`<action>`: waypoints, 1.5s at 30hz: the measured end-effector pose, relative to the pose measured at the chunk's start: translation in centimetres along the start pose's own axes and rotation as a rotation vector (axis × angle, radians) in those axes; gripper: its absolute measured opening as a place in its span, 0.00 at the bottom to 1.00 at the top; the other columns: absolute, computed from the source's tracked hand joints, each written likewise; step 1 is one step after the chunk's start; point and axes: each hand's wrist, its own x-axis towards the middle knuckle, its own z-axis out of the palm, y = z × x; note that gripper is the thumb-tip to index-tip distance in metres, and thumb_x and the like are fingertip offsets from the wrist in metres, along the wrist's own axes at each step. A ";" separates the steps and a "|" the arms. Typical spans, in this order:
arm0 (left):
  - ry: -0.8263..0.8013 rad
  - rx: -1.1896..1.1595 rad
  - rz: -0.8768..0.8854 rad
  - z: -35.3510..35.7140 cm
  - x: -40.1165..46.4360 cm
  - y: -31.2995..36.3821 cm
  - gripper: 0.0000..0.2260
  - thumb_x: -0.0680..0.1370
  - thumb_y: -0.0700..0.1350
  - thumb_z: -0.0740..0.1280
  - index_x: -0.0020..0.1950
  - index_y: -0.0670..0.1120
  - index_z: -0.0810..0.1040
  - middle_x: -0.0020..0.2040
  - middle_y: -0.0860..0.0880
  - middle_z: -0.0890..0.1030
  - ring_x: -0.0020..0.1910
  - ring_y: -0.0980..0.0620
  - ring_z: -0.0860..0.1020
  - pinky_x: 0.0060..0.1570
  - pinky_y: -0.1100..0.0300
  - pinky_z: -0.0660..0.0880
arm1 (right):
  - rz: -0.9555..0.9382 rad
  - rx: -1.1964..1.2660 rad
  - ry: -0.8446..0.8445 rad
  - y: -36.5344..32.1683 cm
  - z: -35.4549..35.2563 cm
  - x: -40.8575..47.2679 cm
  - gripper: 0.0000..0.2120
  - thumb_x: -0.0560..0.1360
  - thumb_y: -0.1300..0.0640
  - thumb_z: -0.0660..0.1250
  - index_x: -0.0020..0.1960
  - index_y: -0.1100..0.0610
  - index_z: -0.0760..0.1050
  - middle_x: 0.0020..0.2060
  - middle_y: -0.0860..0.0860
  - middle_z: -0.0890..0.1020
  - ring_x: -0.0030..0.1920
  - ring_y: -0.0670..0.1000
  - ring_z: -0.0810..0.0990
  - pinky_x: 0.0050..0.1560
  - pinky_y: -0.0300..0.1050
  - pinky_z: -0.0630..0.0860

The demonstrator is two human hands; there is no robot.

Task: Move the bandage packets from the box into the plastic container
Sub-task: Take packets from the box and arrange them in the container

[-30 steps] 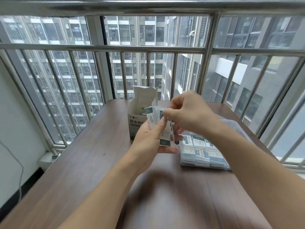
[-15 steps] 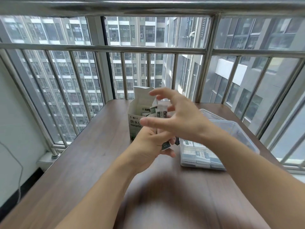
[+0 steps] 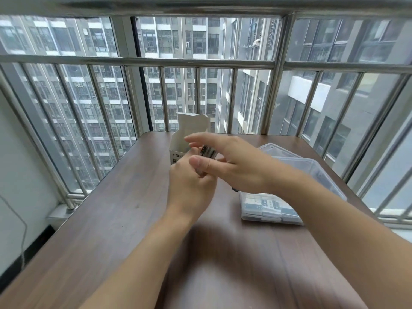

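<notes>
Since the earlier frames, the right hand (image 3: 234, 163) has crossed further over the left hand (image 3: 191, 186), and the fan of packets once visible between them is now mostly hidden.

Task progress: partly done, as a judgement. Below and to the right of the right wrist, the plastic container (image 3: 321, 175) already holds packets lying flat in rows along its near wall. A small stack of bandage packets (image 3: 208, 152) is in hand, not yet placed. Whether more packets remain inside the box cannot be told; its interior is hidden behind the hands.

Hand pose, near to far:

1. Both forearms enter from the bottom edge and converge over the worktop (image 3: 111, 219).
2. The left hand sits nearest, back of the hand toward the camera, fingers curled up around the lower part of the stack.
3. The right hand lies just above and across it, palm down, fingers spread and nearly straight. Its thumb lies against the left fingers, close to the stack. Whether the thumb pinches a packet cannot be told; the area is blurred.
4. The stack's dark-printed top edge shows between the two hands.
5. The box (image 3: 191, 130) stands directly behind the hands, top flap raised.
6. Its clear lid (image 3: 274, 150) lies beyond the right wrist, behind the container.
</notes>
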 end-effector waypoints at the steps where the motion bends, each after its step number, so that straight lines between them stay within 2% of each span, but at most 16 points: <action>1: 0.033 0.052 0.040 0.0 0.0 -0.1 0.14 0.72 0.43 0.68 0.28 0.54 0.71 0.21 0.59 0.74 0.23 0.62 0.73 0.26 0.71 0.65 | -0.015 0.025 0.015 0.0 0.0 0.0 0.24 0.82 0.46 0.63 0.75 0.51 0.69 0.67 0.48 0.79 0.63 0.45 0.77 0.62 0.40 0.72; 4: 0.030 0.080 0.016 0.1 0.0 -0.2 0.17 0.71 0.43 0.67 0.23 0.53 0.69 0.20 0.58 0.74 0.22 0.61 0.74 0.23 0.72 0.65 | -0.061 0.008 0.023 0.0 0.3 0.0 0.22 0.82 0.48 0.63 0.74 0.53 0.71 0.66 0.49 0.79 0.65 0.46 0.76 0.65 0.38 0.70; 6: -0.011 0.075 -0.035 0.2 0.0 -0.2 0.12 0.71 0.45 0.62 0.26 0.48 0.73 0.21 0.53 0.77 0.21 0.54 0.76 0.20 0.58 0.71 | -0.108 -0.041 0.022 -0.1 0.9 0.0 0.22 0.82 0.45 0.63 0.72 0.54 0.72 0.64 0.49 0.80 0.63 0.48 0.77 0.64 0.41 0.71; 7: -0.011 0.020 -0.079 0.3 0.0 -0.2 0.13 0.72 0.44 0.61 0.28 0.48 0.75 0.21 0.51 0.76 0.21 0.50 0.76 0.19 0.57 0.70 | -0.137 -0.059 0.060 -0.1 1.1 0.0 0.22 0.81 0.45 0.64 0.70 0.55 0.74 0.62 0.50 0.80 0.61 0.49 0.78 0.63 0.44 0.72; 10: -0.069 -0.262 -0.220 0.3 0.2 -0.1 0.18 0.75 0.36 0.61 0.27 0.50 0.76 0.23 0.47 0.74 0.21 0.47 0.71 0.19 0.60 0.66 | -0.242 -0.073 0.196 0.0 1.0 0.0 0.14 0.80 0.48 0.66 0.55 0.58 0.81 0.48 0.52 0.83 0.49 0.51 0.80 0.53 0.49 0.77; 12: -0.186 -0.362 -0.261 0.2 0.0 0.3 0.20 0.75 0.30 0.61 0.27 0.48 0.77 0.23 0.43 0.74 0.21 0.46 0.71 0.21 0.59 0.66 | -0.244 -0.102 0.187 0.3 0.1 0.2 0.13 0.81 0.50 0.66 0.46 0.59 0.81 0.41 0.52 0.80 0.41 0.51 0.78 0.47 0.50 0.76; 14: -0.264 -0.451 -0.299 0.2 -0.2 0.7 0.16 0.75 0.28 0.64 0.31 0.44 0.77 0.25 0.43 0.74 0.23 0.48 0.72 0.20 0.61 0.66 | -0.200 -0.139 0.147 0.6 -0.5 0.2 0.15 0.82 0.50 0.64 0.44 0.60 0.78 0.39 0.51 0.78 0.39 0.50 0.76 0.44 0.51 0.75; 17: -0.305 -0.478 -0.309 0.4 -0.3 0.7 0.10 0.76 0.29 0.65 0.38 0.41 0.76 0.28 0.44 0.74 0.25 0.48 0.73 0.21 0.61 0.65 | -0.121 -0.171 0.080 0.8 -0.6 0.1 0.14 0.83 0.48 0.62 0.44 0.56 0.74 0.35 0.47 0.76 0.35 0.45 0.74 0.39 0.47 0.73; 20: -0.295 -0.500 -0.305 0.4 -0.4 0.5 0.09 0.74 0.32 0.64 0.36 0.43 0.76 0.26 0.43 0.73 0.23 0.45 0.70 0.21 0.61 0.64 | -0.058 -0.015 -0.066 1.1 -1.5 -0.2 0.09 0.81 0.48 0.67 0.54 0.53 0.77 0.38 0.42 0.78 0.34 0.39 0.77 0.37 0.36 0.70; 22: -0.351 -0.557 -0.317 0.2 -0.4 0.7 0.09 0.70 0.33 0.64 0.35 0.45 0.77 0.27 0.42 0.73 0.21 0.46 0.69 0.20 0.63 0.62 | -0.027 0.173 -0.183 1.5 -2.7 -0.6 0.10 0.80 0.54 0.69 0.60 0.51 0.77 0.39 0.44 0.80 0.32 0.40 0.78 0.35 0.37 0.75; 24: -0.431 -0.599 -0.349 0.1 -0.5 0.9 0.05 0.68 0.34 0.64 0.37 0.43 0.76 0.27 0.42 0.73 0.20 0.47 0.69 0.19 0.65 0.62 | -0.034 0.285 -0.242 2.1 -3.7 -0.9 0.10 0.80 0.62 0.68 0.61 0.56 0.78 0.39 0.48 0.83 0.35 0.48 0.82 0.36 0.43 0.80; 28: -0.507 -0.583 -0.393 0.2 -0.5 0.7 0.06 0.66 0.35 0.63 0.42 0.41 0.74 0.27 0.42 0.73 0.21 0.47 0.70 0.19 0.65 0.63 | -0.024 0.335 -0.253 2.7 -4.0 -0.9 0.08 0.79 0.64 0.68 0.58 0.61 0.80 0.41 0.55 0.86 0.39 0.57 0.85 0.38 0.43 0.81; 33: -0.475 -0.398 -0.295 0.7 -0.7 0.7 0.08 0.73 0.29 0.61 0.43 0.41 0.73 0.26 0.43 0.72 0.21 0.45 0.70 0.20 0.62 0.64 | 0.026 0.281 -0.305 2.3 -3.4 -0.9 0.11 0.79 0.59 0.71 0.60 0.50 0.79 0.40 0.54 0.86 0.37 0.54 0.85 0.34 0.46 0.81; 37: -0.463 -0.479 -0.318 0.8 -0.8 0.7 0.07 0.73 0.30 0.64 0.43 0.40 0.75 0.30 0.44 0.74 0.23 0.47 0.72 0.21 0.62 0.65 | 0.000 0.252 -0.252 2.2 -3.6 -0.6 0.05 0.78 0.60 0.72 0.53 0.54 0.83 0.39 0.49 0.85 0.36 0.54 0.86 0.33 0.46 0.82; 42: -0.444 -0.580 -0.325 0.6 -0.7 0.8 0.19 0.71 0.32 0.70 0.61 0.38 0.72 0.38 0.44 0.79 0.27 0.45 0.76 0.21 0.61 0.71 | -0.018 0.312 -0.224 3.0 -4.5 -0.9 0.06 0.76 0.64 0.72 0.53 0.60 0.82 0.38 0.56 0.86 0.35 0.58 0.85 0.35 0.48 0.83; 45: -0.420 -0.577 -0.242 0.7 -0.7 0.3 0.20 0.70 0.43 0.70 0.61 0.42 0.74 0.39 0.46 0.80 0.28 0.43 0.79 0.20 0.59 0.72 | 0.029 0.383 -0.203 3.9 -5.7 -1.2 0.07 0.76 0.64 0.72 0.54 0.62 0.82 0.39 0.59 0.85 0.35 0.58 0.83 0.35 0.46 0.83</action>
